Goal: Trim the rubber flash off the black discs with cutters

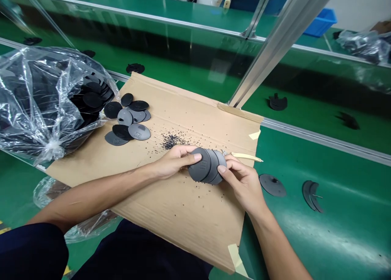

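Both my hands grip a small fanned stack of dark grey rubber discs (203, 168) above the cardboard sheet (171, 210). My left hand (177, 162) pinches the left side, thumb on the front disc. On the right edge, my right hand (241, 180) has its thumb against the overlapping discs. A yellow-handled tool (246, 156) sticks out behind my right fingers; whether they hold it too, I cannot tell. Beyond my left hand lies a heap of black crumbs (172, 140). Loose discs (139, 131) overlap at the sheet's upper left.
A clear plastic bag (51, 104) full of black discs stands at the left. Right of the cardboard, a single disc (273, 185) and curved black pieces (312, 195) lie on the green table (342, 231). A metal post (275, 47) rises behind the sheet.
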The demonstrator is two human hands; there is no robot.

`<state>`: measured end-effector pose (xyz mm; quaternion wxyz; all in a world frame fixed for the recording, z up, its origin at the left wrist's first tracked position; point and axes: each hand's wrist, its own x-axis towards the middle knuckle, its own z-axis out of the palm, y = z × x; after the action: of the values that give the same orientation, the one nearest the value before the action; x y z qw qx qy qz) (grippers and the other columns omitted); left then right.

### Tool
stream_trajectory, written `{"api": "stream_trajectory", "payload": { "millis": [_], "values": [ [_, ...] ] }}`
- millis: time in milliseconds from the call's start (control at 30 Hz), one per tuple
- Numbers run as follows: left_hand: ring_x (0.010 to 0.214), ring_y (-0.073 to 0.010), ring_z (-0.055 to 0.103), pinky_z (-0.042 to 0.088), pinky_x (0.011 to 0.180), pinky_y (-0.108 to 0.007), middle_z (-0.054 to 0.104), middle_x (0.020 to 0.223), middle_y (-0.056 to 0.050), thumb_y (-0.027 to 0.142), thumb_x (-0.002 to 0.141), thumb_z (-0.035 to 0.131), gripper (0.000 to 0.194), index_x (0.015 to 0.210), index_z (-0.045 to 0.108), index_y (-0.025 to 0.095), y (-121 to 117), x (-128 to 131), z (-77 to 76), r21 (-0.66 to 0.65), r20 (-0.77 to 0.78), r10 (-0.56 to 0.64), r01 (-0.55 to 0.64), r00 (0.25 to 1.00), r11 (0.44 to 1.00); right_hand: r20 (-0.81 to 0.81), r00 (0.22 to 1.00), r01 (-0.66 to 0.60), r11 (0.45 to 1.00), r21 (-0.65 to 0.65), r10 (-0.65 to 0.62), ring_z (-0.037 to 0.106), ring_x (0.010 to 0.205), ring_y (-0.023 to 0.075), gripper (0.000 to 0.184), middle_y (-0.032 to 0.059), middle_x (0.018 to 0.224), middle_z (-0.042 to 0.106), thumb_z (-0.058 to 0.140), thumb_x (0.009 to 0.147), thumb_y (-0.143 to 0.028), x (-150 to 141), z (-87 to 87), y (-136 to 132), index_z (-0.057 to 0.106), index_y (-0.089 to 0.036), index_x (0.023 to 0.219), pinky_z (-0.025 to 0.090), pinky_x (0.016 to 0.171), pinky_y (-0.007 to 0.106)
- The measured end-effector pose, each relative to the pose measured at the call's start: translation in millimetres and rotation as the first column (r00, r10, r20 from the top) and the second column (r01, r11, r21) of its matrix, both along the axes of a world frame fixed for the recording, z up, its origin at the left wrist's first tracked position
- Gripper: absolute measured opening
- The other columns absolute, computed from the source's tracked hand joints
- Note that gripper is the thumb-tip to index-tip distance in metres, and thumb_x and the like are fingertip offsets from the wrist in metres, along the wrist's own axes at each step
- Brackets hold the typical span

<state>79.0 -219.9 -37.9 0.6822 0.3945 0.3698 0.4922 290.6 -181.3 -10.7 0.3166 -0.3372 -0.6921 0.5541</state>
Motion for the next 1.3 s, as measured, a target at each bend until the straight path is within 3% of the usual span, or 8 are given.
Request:
{"api": "stream_trajectory", "payload": {
  "millis": [167, 400, 567, 700, 867, 1000, 1300],
  "values": [
    [0.072, -0.0131, 0.066, 0.054, 0.069, -0.025, 0.073, 0.082, -0.006, 0.04, 0.079, 0.082, 0.032, 0.092, 0.074, 0.012, -0.1, 0.9, 0.5, -0.05, 0.095, 0.011, -0.006, 0.995, 0.999, -0.013, 1.0, -0.003, 1.0, -0.014, 0.003, 0.055, 0.076, 0.0169, 0.035, 0.0023, 0.08, 0.059, 0.064, 0.095, -0.042, 0.4, 1.0, -0.9, 0.061, -0.021, 0.067, 0.046, 0.07, 0.03],
    [0.066, -0.0108, 0.06, 0.049, 0.071, -0.023, 0.063, 0.066, -0.002, 0.04, 0.081, 0.081, 0.034, 0.08, 0.068, 0.009, -1.9, -1.8, 7.9, -0.17, 0.226, -0.046, 0.086, 0.973, 0.982, -0.035, 0.999, -0.032, 0.999, -0.009, 0.032, 0.053, 0.077, 0.017, 0.036, 0.0025, 0.081, 0.058, 0.063, 0.096, -0.043, -1.3, 4.0, -2.5, 0.061, -0.021, 0.068, 0.045, 0.074, 0.031],
    [0.074, -0.0128, 0.063, 0.05, 0.075, -0.024, 0.069, 0.079, -0.004, 0.033, 0.074, 0.088, 0.033, 0.091, 0.07, 0.01, -2.0, -0.8, 8.7, -0.163, 0.252, -0.055, 0.098, 0.966, 0.982, -0.035, 0.999, -0.032, 0.999, -0.01, 0.031, 0.052, 0.076, 0.0172, 0.038, 0.0023, 0.079, 0.057, 0.063, 0.096, -0.045, -1.2, 3.2, -2.6, 0.059, -0.021, 0.066, 0.045, 0.072, 0.031],
    [0.075, -0.0121, 0.063, 0.051, 0.074, -0.023, 0.07, 0.084, -0.004, 0.028, 0.071, 0.088, 0.033, 0.094, 0.07, 0.011, -3.0, 3.1, 10.4, -0.087, 0.162, -0.034, 0.049, 0.986, 0.995, -0.028, 0.999, -0.04, 0.999, 0.008, 0.04, 0.053, 0.076, 0.0176, 0.039, 0.0022, 0.078, 0.057, 0.06, 0.097, -0.046, -1.3, 3.9, -3.0, 0.057, -0.021, 0.067, 0.044, 0.071, 0.031],
    [0.074, -0.0111, 0.059, 0.05, 0.069, -0.022, 0.066, 0.082, -0.001, 0.026, 0.077, 0.081, 0.022, 0.089, 0.069, 0.012, -11.3, 8.4, 8.1, 0.082, -0.128, 0.126, -0.116, 0.984, 0.99, 0.06, 0.997, -0.048, 0.992, 0.113, 0.042, 0.048, 0.069, 0.0153, 0.039, -0.0004, 0.071, 0.051, 0.059, 0.098, -0.041, -0.6, 0.4, -4.7, 0.051, -0.021, 0.066, 0.039, 0.064, 0.029],
    [0.077, -0.012, 0.058, 0.049, 0.068, -0.021, 0.064, 0.083, -0.002, 0.027, 0.08, 0.077, 0.021, 0.093, 0.069, 0.013, -16.2, 9.4, 5.9, 0.152, -0.253, 0.136, -0.1, 0.958, 0.983, 0.141, 0.989, -0.069, 0.986, 0.153, 0.048, 0.045, 0.064, 0.0144, 0.036, -0.0013, 0.066, 0.05, 0.06, 0.097, -0.04, -0.1, -3.6, -7.9, 0.054, -0.021, 0.068, 0.038, 0.06, 0.029],
    [0.066, -0.0084, 0.056, 0.047, 0.061, -0.018, 0.06, 0.075, 0.001, 0.037, 0.077, 0.083, 0.034, 0.088, 0.063, 0.012, -8.4, 4.8, 9.8, 0.001, 0.008, -0.008, 0.008, 1.0, 1.0, 0.08, 0.997, -0.022, 0.998, 0.053, 0.018, 0.056, 0.072, 0.0169, 0.035, 0.0011, 0.073, 0.058, 0.063, 0.095, -0.044, 0.8, -4.7, -8.8, 0.055, -0.021, 0.07, 0.047, 0.068, 0.03]
  ]
}}
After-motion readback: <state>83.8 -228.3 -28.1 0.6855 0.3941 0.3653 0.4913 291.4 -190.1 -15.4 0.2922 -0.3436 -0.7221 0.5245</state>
